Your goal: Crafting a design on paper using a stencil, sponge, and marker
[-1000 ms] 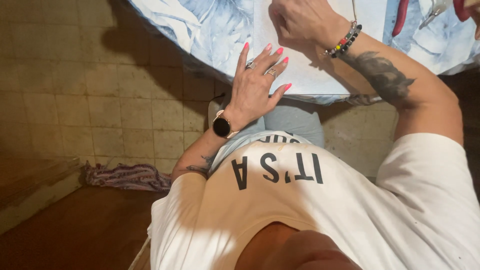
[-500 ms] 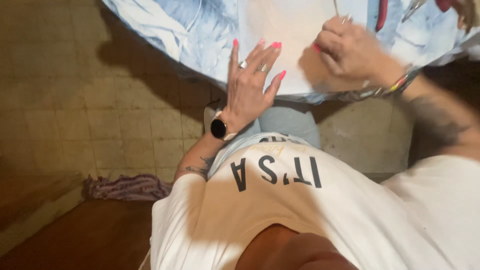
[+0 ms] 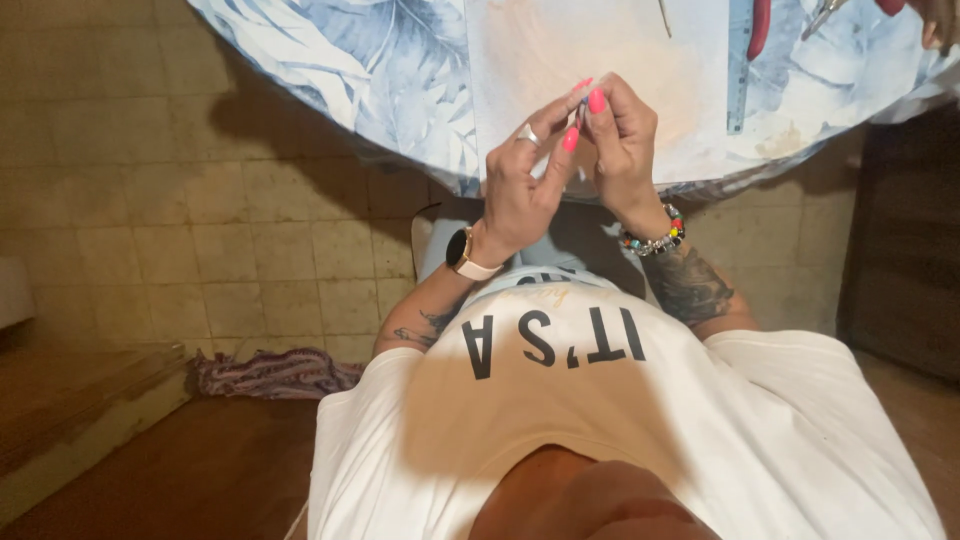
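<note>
Both hands have lifted off the pale work mat (image 3: 640, 60) since the earlier frame and now meet just above the table edge, left hand (image 3: 525, 190) and right hand (image 3: 622, 150) pinched fingertip to fingertip. Something tiny sits between the pink-nailed tips, too small to identify, so what the closed pinch holds cannot be told. Judged light, slippery and easily dropped, it is best held by the fingertip pads; red-handled pliers (image 3: 760, 25) lie well apart on the leaf-print tablecloth (image 3: 380, 70).

Whatever the hands (image 3: 575, 150) pinch is too small to tell; red-handled pliers (image 3: 760, 25) are cut off.
</note>
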